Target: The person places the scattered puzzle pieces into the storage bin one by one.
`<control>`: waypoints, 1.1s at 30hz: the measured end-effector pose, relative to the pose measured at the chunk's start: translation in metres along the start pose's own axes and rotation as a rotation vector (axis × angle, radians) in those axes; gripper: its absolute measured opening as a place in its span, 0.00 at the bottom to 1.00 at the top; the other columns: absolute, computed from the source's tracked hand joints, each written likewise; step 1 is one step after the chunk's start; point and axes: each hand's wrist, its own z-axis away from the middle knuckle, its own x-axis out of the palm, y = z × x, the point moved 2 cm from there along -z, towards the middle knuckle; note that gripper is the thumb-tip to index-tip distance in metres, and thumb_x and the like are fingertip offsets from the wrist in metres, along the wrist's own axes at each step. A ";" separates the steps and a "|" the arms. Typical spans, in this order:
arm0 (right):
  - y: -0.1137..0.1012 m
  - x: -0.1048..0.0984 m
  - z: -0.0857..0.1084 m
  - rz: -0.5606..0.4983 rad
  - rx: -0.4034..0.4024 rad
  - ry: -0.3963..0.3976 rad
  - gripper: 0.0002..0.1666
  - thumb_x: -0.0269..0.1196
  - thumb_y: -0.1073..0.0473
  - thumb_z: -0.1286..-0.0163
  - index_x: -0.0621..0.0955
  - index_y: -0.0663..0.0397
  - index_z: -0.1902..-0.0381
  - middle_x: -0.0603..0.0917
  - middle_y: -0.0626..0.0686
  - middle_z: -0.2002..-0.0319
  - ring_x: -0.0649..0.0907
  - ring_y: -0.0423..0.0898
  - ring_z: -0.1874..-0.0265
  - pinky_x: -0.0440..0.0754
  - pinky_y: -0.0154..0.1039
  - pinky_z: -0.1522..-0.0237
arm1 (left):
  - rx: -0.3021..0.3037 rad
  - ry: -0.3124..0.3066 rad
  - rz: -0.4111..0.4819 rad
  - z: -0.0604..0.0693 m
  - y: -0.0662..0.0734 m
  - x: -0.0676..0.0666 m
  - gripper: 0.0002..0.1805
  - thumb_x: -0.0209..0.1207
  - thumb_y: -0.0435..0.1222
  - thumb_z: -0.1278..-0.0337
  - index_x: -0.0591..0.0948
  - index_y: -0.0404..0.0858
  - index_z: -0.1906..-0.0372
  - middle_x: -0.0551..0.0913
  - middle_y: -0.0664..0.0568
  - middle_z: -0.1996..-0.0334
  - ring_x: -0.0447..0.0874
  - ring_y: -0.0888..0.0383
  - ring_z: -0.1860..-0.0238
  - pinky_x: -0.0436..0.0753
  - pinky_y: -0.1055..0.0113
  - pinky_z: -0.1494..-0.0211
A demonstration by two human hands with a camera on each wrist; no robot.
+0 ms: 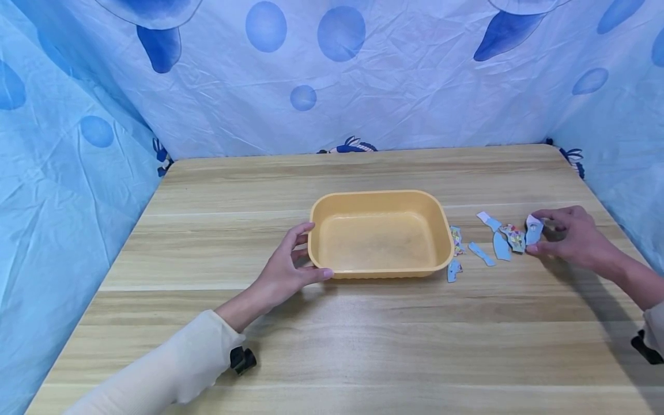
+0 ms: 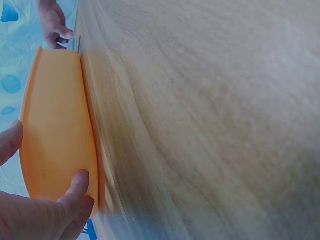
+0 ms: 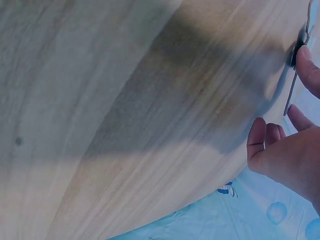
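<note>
A yellow-orange plastic basin point(image 1: 381, 273) stands on the wooden table. My left hand point(image 1: 284, 270) grips its left end, thumb at the front corner and fingers on the side; the left wrist view shows the fingers against the basin point(image 2: 57, 125). At the right, my right hand point(image 1: 578, 237) pinches a light-blue flat piece point(image 1: 534, 230) between thumb and fingers. In the right wrist view, the piece point(image 3: 291, 92) shows edge-on between them. Just left of it lie a patterned piece point(image 1: 513, 237) and blue pieces point(image 1: 501, 246), point(image 1: 481, 253).
More flat pieces point(image 1: 454, 270) lie against the basin's right end, partly hidden by it. Another with a pale tip point(image 1: 489, 221) lies farther back. Blue patterned cloth point(image 1: 332, 92) hangs behind and beside the wooden table point(image 1: 363, 346).
</note>
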 end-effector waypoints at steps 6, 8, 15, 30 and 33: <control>-0.003 -0.006 -0.001 -0.021 0.042 -0.016 0.45 0.70 0.52 0.41 0.64 0.71 0.35 0.53 0.78 0.41 0.61 0.75 0.48 0.69 0.66 0.58 | 0.000 0.001 -0.007 0.000 0.001 0.000 0.54 0.75 0.34 0.60 0.56 0.47 0.28 0.63 0.45 0.34 0.67 0.45 0.35 0.78 0.58 0.43; -0.005 -0.007 -0.001 -0.029 0.047 -0.015 0.45 0.70 0.52 0.40 0.64 0.70 0.34 0.54 0.78 0.41 0.62 0.74 0.49 0.69 0.64 0.59 | 0.001 0.001 -0.007 0.000 0.001 0.000 0.54 0.75 0.34 0.60 0.56 0.47 0.28 0.63 0.45 0.34 0.67 0.45 0.35 0.78 0.58 0.43; -0.013 -0.010 0.001 -0.085 0.049 -0.042 0.46 0.68 0.48 0.38 0.62 0.66 0.32 0.53 0.77 0.39 0.62 0.73 0.47 0.70 0.55 0.61 | -0.001 -0.001 -0.001 0.000 0.001 0.000 0.54 0.75 0.34 0.60 0.56 0.47 0.28 0.63 0.45 0.34 0.66 0.45 0.35 0.78 0.57 0.42; -0.033 -0.021 -0.003 -0.141 0.007 -0.076 0.44 0.65 0.45 0.35 0.61 0.57 0.29 0.55 0.70 0.36 0.64 0.66 0.44 0.72 0.40 0.65 | -0.006 -0.001 -0.004 0.001 0.002 0.000 0.54 0.75 0.34 0.60 0.56 0.46 0.28 0.63 0.45 0.34 0.66 0.45 0.35 0.78 0.59 0.43; -0.035 -0.022 -0.003 -0.157 0.004 -0.075 0.44 0.64 0.45 0.35 0.61 0.56 0.29 0.55 0.69 0.36 0.63 0.66 0.44 0.73 0.36 0.67 | -0.006 -0.002 -0.003 0.000 0.002 0.001 0.54 0.75 0.34 0.60 0.55 0.46 0.27 0.63 0.45 0.34 0.66 0.45 0.35 0.78 0.59 0.43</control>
